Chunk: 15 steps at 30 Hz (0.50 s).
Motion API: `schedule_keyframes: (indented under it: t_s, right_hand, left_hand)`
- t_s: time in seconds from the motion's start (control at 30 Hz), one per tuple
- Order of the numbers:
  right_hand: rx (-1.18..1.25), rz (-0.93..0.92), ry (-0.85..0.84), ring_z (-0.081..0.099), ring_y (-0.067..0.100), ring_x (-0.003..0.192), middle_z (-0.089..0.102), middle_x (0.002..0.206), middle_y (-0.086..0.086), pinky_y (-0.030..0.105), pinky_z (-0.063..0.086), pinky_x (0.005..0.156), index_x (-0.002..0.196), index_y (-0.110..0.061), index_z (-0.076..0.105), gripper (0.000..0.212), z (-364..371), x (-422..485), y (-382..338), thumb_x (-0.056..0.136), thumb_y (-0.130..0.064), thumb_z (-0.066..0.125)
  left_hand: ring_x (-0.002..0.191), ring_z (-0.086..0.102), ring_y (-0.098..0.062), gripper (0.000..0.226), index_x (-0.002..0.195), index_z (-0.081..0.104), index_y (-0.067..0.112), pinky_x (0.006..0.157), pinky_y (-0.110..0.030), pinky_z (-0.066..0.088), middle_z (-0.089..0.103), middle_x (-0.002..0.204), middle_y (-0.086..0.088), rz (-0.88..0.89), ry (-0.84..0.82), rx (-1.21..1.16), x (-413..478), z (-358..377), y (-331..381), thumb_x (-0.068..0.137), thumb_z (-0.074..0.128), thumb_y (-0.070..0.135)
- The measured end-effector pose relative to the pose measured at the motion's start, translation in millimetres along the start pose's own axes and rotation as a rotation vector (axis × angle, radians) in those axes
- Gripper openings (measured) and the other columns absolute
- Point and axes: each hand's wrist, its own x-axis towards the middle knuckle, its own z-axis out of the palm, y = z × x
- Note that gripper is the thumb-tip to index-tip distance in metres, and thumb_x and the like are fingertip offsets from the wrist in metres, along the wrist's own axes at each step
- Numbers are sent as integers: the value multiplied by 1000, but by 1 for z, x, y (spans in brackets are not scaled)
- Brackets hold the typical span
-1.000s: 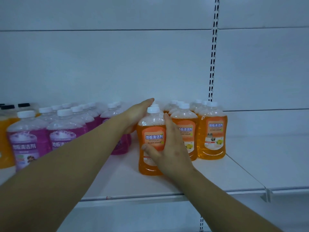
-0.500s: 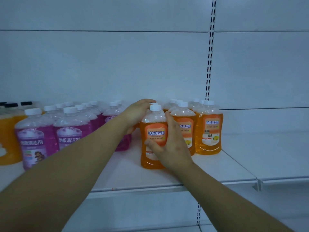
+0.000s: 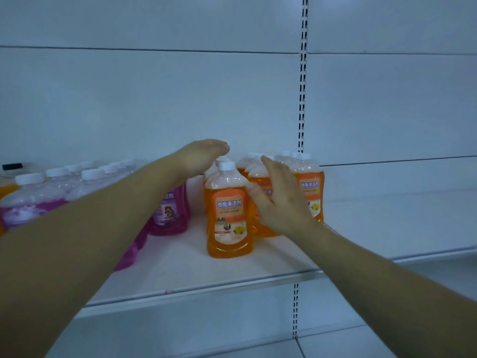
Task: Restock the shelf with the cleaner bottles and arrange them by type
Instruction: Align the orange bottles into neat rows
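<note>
Orange floor cleaner bottle stands on the white shelf, with more orange bottles behind and right of it and purple cleaner bottles to its left, so each kind sits together. The left hand lies flat behind its cap, and the right hand is flat at its right side. Both hold nothing, likely to nudge it straight.

Count: orange cleaner bottles are standing in three columns, at least seven white caps showing, the total hidden. Purple cleaner bottles are showing eight caps, possibly more. One black-capped bottle is showing. Two hands: left hand, right hand.
</note>
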Motion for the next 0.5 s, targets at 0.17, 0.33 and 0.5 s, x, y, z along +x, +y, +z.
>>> schedule_keyframes:
  t_s: [0.17, 0.33, 0.5]
  right_hand:
    - [-284, 6, 4, 21, 19, 141, 31, 152, 3, 32, 18, 113, 147, -19, 33, 67, -29, 26, 41, 90, -46, 56]
    - [-344, 24, -80, 16, 23, 144, 27, 154, 6, 40, 13, 118, 146, -21, 34, 74, -51, 57, 85, 86, -62, 52]
    - [-361, -106, -131, 18, 23, 143, 27, 154, 4, 43, 15, 117, 148, -20, 26, 79, -46, 58, 104, 86, -65, 46]
  left_hand:
    - [134, 38, -16, 45, 140, 46, 29, 98, -26, 28, 39, 149, 7, 20, -15, 257, 2, 3, 24, 97, 48, 41]
    - [130, 43, -20, 44, 138, 46, 31, 98, -28, 29, 39, 149, 4, -43, -35, 516, 15, 21, 51, 96, 49, 44]
    - [132, 40, -20, 44, 139, 46, 29, 104, -31, 29, 42, 147, 4, -122, -53, 665, 36, 47, 66, 97, 48, 41]
